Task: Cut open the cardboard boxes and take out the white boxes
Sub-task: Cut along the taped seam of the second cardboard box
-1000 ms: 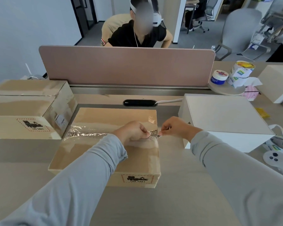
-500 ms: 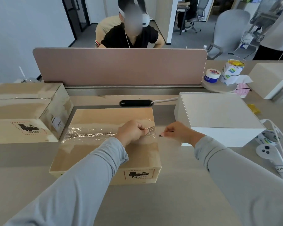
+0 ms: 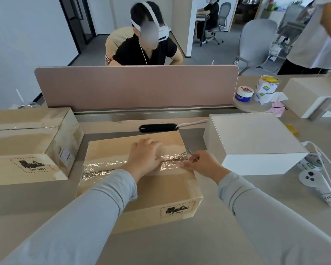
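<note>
A taped cardboard box (image 3: 157, 190) lies in front of me, with shiny clear tape (image 3: 101, 167) running along its top seam. My left hand (image 3: 144, 156) lies flat on the box top, fingers spread, pressing on the seam. My right hand (image 3: 203, 163) pinches a thin metal blade (image 3: 191, 154) at the right end of the tape. A second sealed cardboard box (image 3: 27, 144) stands to the left. A white box (image 3: 254, 142) sits on the desk to the right.
A pink divider panel (image 3: 136, 87) closes off the back, with a person seated behind it. A black device (image 3: 157, 128) with a white cable lies behind the box. Tubs (image 3: 256, 92) and tissues sit back right. A white controller (image 3: 317, 186) lies at the right edge.
My left hand let go of the crumpled tape end and now lies flat on the box top. My right hand moved in to the tape's right end with the blade.
</note>
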### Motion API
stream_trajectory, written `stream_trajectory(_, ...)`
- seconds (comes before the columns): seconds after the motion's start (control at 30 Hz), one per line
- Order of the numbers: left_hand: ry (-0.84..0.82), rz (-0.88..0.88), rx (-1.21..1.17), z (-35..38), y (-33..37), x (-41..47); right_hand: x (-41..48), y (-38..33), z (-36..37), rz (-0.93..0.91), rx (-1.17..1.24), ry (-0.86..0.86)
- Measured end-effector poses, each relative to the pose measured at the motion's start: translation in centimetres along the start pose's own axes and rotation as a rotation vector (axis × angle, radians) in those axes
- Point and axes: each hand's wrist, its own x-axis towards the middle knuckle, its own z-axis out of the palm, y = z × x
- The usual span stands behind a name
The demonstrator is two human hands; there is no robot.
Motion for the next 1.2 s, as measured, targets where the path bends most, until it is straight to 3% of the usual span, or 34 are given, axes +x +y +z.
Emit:
stream_trajectory(0.13,-0.213,-0.031,-0.010,-0.9,-4.0,1.5,0.9,-1.2,0.3,-0.006,-0.025,0.071)
stream_trajectory(0.33,-0.354,0.107,0.144,-1.4,-8.3,3.0,2.9,-4.6,0.9,0.104,-0.235,0.157)
stream_trajectory(0.53,-0.330,0.081,0.256,-1.2,-9.9,3.7,3.0,-7.3,1.5,0.171,-0.432,0.250)
stream_trajectory(0.7,-0.294,-0.016,0.233,-0.9,-10.0,3.2,2.3,-8.9,3.8,0.084,-0.504,0.336)
stream_trajectory(1.2,-0.238,-0.441,0.085,-2.0,-11.6,-7.3,-5.3,-10.4,9.5,-0.099,-0.512,0.095)
